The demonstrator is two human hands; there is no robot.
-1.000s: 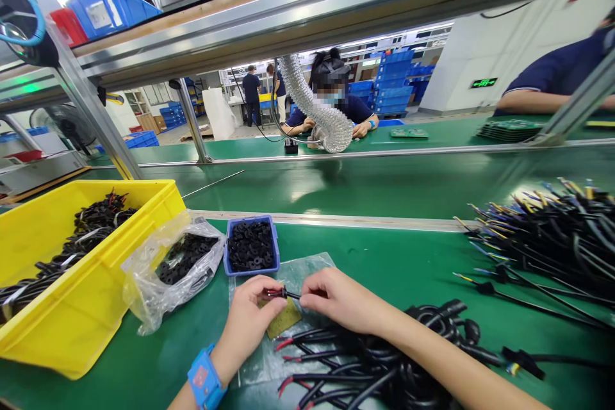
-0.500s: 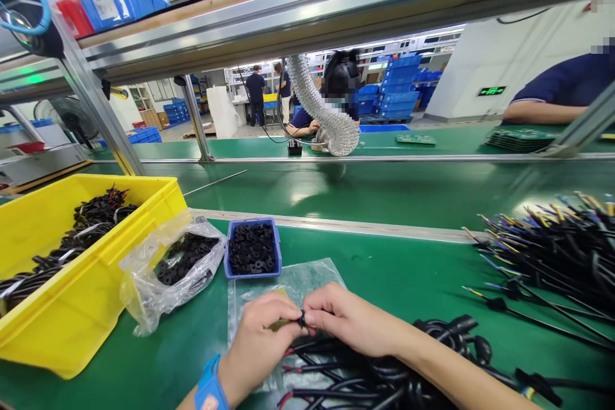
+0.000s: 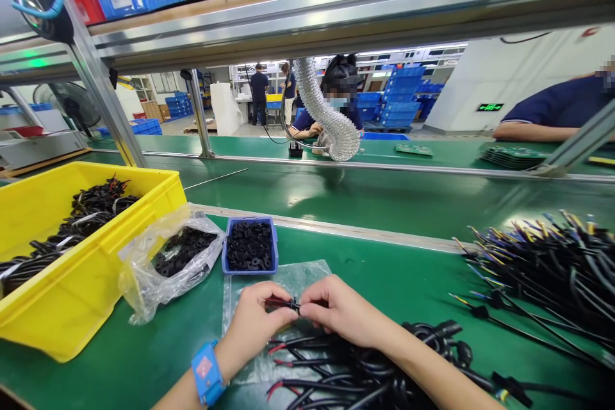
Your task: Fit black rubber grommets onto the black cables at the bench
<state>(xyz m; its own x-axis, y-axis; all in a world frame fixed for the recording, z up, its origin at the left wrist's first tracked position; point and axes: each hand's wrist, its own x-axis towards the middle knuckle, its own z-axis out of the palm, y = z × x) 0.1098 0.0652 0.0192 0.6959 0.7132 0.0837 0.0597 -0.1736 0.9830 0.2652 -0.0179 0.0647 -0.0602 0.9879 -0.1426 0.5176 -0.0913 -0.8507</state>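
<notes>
My left hand [image 3: 257,320], with a blue strap on its wrist, pinches the end of a black cable with red and black wires [image 3: 278,302]. Fingertip to fingertip with it, my right hand [image 3: 339,311] is closed on the same cable, at a small black piece [image 3: 295,303] whose shape is partly hidden by the fingers. Below both hands lies a pile of black cables [image 3: 384,365] with red wire ends pointing left. Under the hands, a clear plastic bag [image 3: 307,272] is spread flat on the green table.
A blue bin of small black parts [image 3: 250,246] stands beyond my left hand, beside an open plastic bag [image 3: 175,262] of similar parts. Left is a yellow crate [image 3: 91,275] with cables; right, a heap of cables with stripped ends [image 3: 542,275]. Co-workers sit across the bench.
Both hands have shifted slightly left and up in the picture, and the view has tilted a little. Red wire now shows between the left fingers; the hands still meet at the small black piece.
</notes>
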